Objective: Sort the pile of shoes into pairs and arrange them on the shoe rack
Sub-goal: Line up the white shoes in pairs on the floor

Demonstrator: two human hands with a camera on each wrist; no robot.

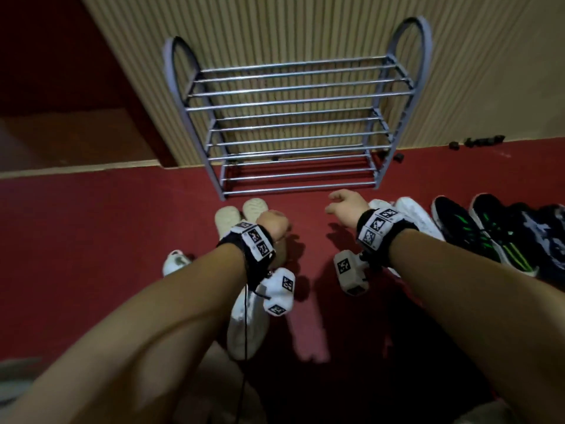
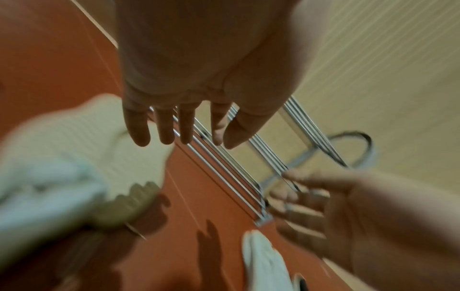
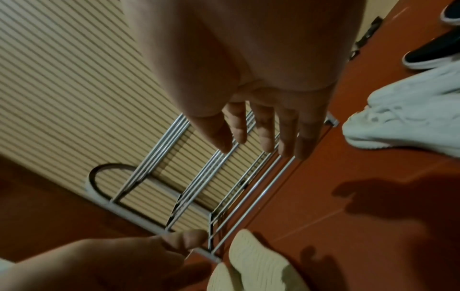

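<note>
An empty grey three-tier shoe rack (image 1: 299, 101) stands against the ribbed wall. My left hand (image 1: 272, 224) hovers open over a cream pair of shoes (image 1: 241, 215) on the red floor; the left wrist view shows its fingers (image 2: 174, 126) straight and holding nothing. My right hand (image 1: 342, 203) is open too, just in front of the rack's bottom tier, beside a white pair (image 1: 409, 215). Its fingers (image 3: 268, 130) are spread and bare in the right wrist view. Right of the white pair lies a black pair with green stripes (image 1: 477, 237).
A dark patterned pair (image 1: 544, 234) sits at the far right edge. One white shoe (image 1: 174, 261) lies left of my left forearm, another (image 1: 244, 325) under it. Small black objects (image 1: 483, 140) rest by the wall right of the rack.
</note>
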